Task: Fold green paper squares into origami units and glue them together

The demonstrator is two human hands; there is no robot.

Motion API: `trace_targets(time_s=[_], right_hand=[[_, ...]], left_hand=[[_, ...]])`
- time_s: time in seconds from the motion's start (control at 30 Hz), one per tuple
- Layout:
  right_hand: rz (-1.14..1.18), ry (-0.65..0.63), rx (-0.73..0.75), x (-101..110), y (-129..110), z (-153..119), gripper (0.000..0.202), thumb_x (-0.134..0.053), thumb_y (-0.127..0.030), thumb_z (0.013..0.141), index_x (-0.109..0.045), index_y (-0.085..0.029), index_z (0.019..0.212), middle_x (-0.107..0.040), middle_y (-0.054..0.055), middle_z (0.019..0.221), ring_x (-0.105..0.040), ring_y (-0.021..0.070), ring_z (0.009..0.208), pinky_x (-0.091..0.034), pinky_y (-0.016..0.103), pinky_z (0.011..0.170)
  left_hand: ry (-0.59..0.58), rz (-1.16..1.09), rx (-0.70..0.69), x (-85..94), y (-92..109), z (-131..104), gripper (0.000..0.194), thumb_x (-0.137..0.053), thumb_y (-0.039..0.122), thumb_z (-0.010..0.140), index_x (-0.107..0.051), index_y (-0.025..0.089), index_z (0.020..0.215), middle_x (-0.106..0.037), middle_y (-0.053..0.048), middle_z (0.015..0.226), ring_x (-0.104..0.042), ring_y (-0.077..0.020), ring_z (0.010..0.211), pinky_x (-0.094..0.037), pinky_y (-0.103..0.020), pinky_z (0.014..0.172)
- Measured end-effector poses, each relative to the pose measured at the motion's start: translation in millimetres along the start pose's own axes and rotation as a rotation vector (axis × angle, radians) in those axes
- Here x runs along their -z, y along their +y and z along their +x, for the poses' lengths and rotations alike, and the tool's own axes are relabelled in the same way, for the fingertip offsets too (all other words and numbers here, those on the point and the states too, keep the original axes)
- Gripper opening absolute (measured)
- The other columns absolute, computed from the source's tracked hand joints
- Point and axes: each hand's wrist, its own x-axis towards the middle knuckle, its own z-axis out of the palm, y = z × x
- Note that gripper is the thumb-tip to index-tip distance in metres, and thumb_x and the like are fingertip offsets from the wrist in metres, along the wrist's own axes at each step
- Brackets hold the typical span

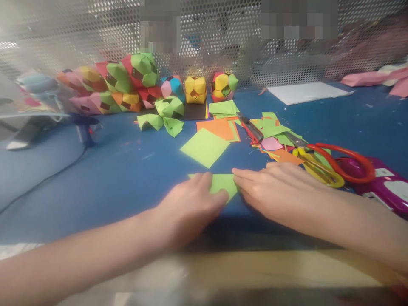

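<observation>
A sheet of light green paper (pixel 223 182), folded over into a triangle with its straight edge at the back, lies on the blue table near the front edge. My left hand (pixel 194 204) bends its fingers and thumb over the paper's left part, holding it down. On the right corner rests my right hand (pixel 270 187), fingers stretched out flat and nothing visible in its grasp; its thumb is hidden. Just behind, a flat green square (pixel 205 146) lies turned like a diamond, partly beside orange paper sheets (pixel 216 128).
Scissors with red handles (pixel 347 155), a utility knife (pixel 251 128), paper scraps (pixel 270 143) and a purple object (pixel 389 182) lie to the right. Folded paper balls (pixel 195 89) line the back by a perforated metal screen (pixel 223 46). A glue gun (pixel 86 127) with a cable stands left.
</observation>
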Motion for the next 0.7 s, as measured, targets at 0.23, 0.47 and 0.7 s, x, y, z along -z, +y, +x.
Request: trace_targets(time_s=[0.23, 0.47, 0.7], right_hand=[[-0.060, 0.212, 0.017, -7.3, -24.0, -1.7, 0.058, -0.044, -0.009, 0.077, -0.037, -0.010, 0.135, -0.056, 0.014, 0.125, -0.060, 0.0225, 0.088, -0.040, 0.034, 0.077], [-0.103, 0.098, 0.019, -6.3, -15.8, -4.1, 0.051, -0.052, -0.007, 0.070, -0.049, -0.011, 0.121, -0.067, 0.010, 0.083, -0.057, 0.0191, 0.067, -0.030, 0.029, 0.060], [-0.162, 0.108, -0.003, -3.0, -10.9, -10.9, 0.031, -0.054, -0.005, 0.066, -0.062, -0.012, 0.095, -0.062, 0.010, 0.069, -0.055, 0.0212, 0.064, -0.025, 0.031, 0.058]], left_hand=[[0.141, 0.078, -0.055, -9.0, -1.2, -0.3, 0.026, -0.038, 0.016, 0.086, -0.048, 0.021, 0.109, -0.053, -0.009, 0.094, -0.050, -0.0181, 0.076, -0.045, -0.027, 0.057], [0.040, 0.043, -0.002, -3.8, -0.9, 0.4, 0.020, -0.036, 0.027, 0.090, -0.054, 0.020, 0.092, -0.052, -0.008, 0.086, -0.049, -0.0171, 0.071, -0.044, -0.027, 0.055], [-0.036, 0.116, 0.123, 4.1, -2.5, 1.5, 0.040, -0.034, 0.047, 0.090, -0.057, 0.015, 0.092, -0.053, -0.010, 0.079, -0.051, -0.0208, 0.073, -0.046, -0.030, 0.059]])
